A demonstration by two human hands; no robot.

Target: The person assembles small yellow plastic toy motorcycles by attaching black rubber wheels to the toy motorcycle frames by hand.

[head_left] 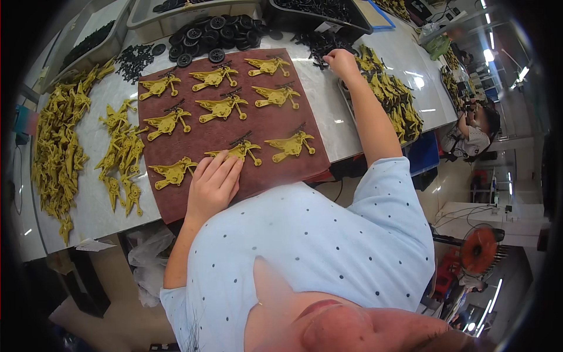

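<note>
My left hand (216,182) lies with its fingers stretched out over the edge of a yellow plastic frame piece (239,151) in the near row. Several like pieces sit in rows on a dark red mat (234,132), most with a thin black part at the top. On the nearest left yellow piece (174,172) I see no such part. Out to the far right, my right hand (341,62) is closed, fingertips pinched beside a heap of small black parts (319,48). Whatever may be between those fingers is hidden.
Black wheels (214,35) are piled behind the mat, near a grey bin (193,13) and a black bin (319,17). Yellow pieces heap up at left (58,146). A tray of yellow-and-black pieces (387,94) stands under my right forearm. Another person (472,132) sits at right.
</note>
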